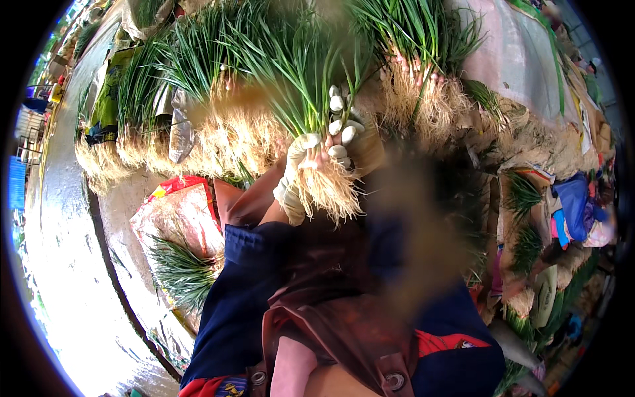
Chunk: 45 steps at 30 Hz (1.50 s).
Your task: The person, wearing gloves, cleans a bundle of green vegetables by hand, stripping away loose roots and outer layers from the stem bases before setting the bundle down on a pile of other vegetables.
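A bunch of spring onions [327, 185] is upright in front of my chest, green leaves pointing away and pale stringy roots hanging toward me. My left hand [294, 173], in a pale glove, wraps round its left side just above the roots. On the other side my right hand [360, 142], also gloved with white fingertips, has its fingers curled against the stems and white bulb ends. Most of my right forearm is lost behind a brown blur.
More bundled spring onions [426, 92] lie in a row beyond my hands, roots toward me. A red and white plastic bag [182, 212] sits at left, above another green bunch [182, 271]. A pale sack [512, 59] covers the far right; a blue cloth [572, 202] lies at right.
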Each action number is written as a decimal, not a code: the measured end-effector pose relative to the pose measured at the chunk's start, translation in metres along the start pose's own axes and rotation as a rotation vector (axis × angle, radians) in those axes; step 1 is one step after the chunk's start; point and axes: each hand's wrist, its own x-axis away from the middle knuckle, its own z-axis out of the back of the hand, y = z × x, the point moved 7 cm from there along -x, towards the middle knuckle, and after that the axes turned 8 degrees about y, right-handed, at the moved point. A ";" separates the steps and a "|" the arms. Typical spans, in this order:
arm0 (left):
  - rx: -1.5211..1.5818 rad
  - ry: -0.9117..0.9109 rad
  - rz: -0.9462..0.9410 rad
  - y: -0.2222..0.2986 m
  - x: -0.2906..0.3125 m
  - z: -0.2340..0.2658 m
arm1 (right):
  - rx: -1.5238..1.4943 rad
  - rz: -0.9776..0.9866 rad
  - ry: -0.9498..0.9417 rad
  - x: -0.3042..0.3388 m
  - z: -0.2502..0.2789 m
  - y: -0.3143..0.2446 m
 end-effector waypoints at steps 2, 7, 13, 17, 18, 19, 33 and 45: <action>0.028 -0.064 0.035 0.004 0.000 0.001 | -0.390 -0.041 -0.058 0.001 -0.010 -0.007; -0.013 -0.052 0.052 0.018 0.007 0.015 | -0.409 -0.367 0.240 0.000 -0.018 0.000; -0.106 -0.212 0.011 0.034 0.001 -0.066 | 1.006 -0.325 0.179 0.027 0.168 0.070; -0.109 -0.142 -0.260 0.056 0.013 -0.103 | 1.810 -0.640 -0.098 0.026 0.107 -0.034; -0.264 -0.158 -0.309 0.074 0.019 -0.083 | 1.635 -0.472 -0.004 0.001 0.072 -0.038; -0.144 -0.246 -0.253 0.067 0.017 -0.089 | 1.470 -0.319 0.085 -0.018 0.044 -0.056; -0.653 0.188 -0.157 0.066 -0.031 0.034 | 0.281 -0.390 -0.117 -0.067 0.028 0.004; -0.391 0.261 -0.166 0.061 -0.023 0.083 | 0.418 -0.379 0.522 -0.019 0.045 0.002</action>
